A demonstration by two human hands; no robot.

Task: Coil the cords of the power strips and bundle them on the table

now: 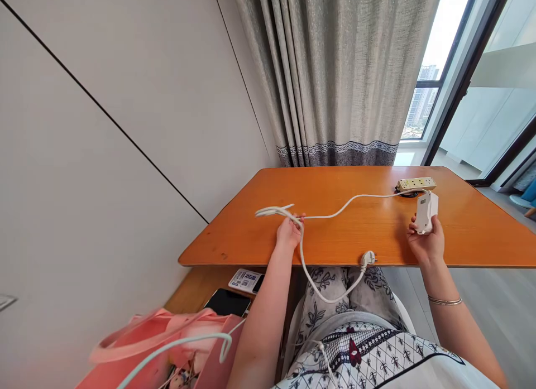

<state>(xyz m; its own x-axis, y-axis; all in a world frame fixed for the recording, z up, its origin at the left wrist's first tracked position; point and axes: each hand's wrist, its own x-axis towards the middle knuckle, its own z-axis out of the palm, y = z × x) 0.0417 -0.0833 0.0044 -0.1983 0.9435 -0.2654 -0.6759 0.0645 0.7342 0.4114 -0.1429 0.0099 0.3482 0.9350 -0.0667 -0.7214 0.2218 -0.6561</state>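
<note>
My left hand (pixel 290 233) is closed around a white power cord (pixel 330 216) above the left half of the table. Loops of the cord stick out to the left beyond my fingers. From there one length runs right across the tabletop to a white power strip (pixel 426 213), seen as a short block. My right hand (pixel 427 245) grips that block from below, tilted up over the table's right side. The other length hangs down in front of my lap and curves up to a white plug (pixel 368 259) at the table's near edge, its prongs facing right.
A cream power strip (pixel 416 183) with a dark cord lies at the back right of the orange wooden table (pixel 234 233). Lower left are a pink bag (pixel 138 344), a black phone (pixel 228 303) and a white printed box (pixel 246 280). A wall (pixel 125 154) borders the left.
</note>
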